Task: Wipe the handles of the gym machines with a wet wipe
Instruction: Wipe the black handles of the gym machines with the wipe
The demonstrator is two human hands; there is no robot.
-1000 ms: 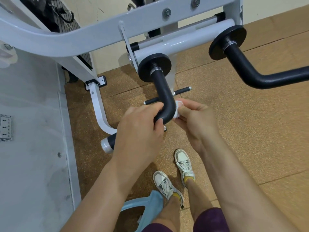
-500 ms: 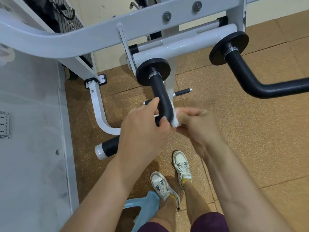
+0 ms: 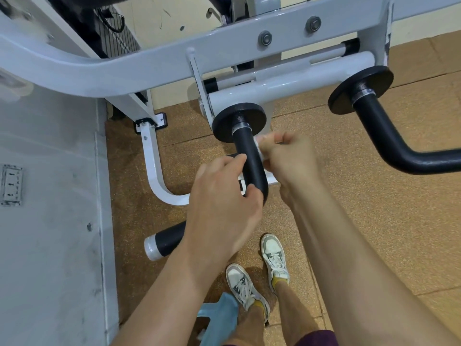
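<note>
A black curved left handle hangs from the white machine frame, under a black round flange. My left hand grips the handle's lower bend from the left. My right hand presses a small white wet wipe against the right side of the handle's upper shaft; most of the wipe is hidden by my fingers. A second black handle sticks out to the right, untouched.
A white curved leg with a black-and-white end cap stands low on the left. A grey wall with a socket plate runs along the left. A blue plastic stool and my two shoes are on the brown floor below.
My right hand has slid the wipe up the handle, from the lower bend toward the flange. My left hand kept its grip on the bend. The view has shifted slightly.
</note>
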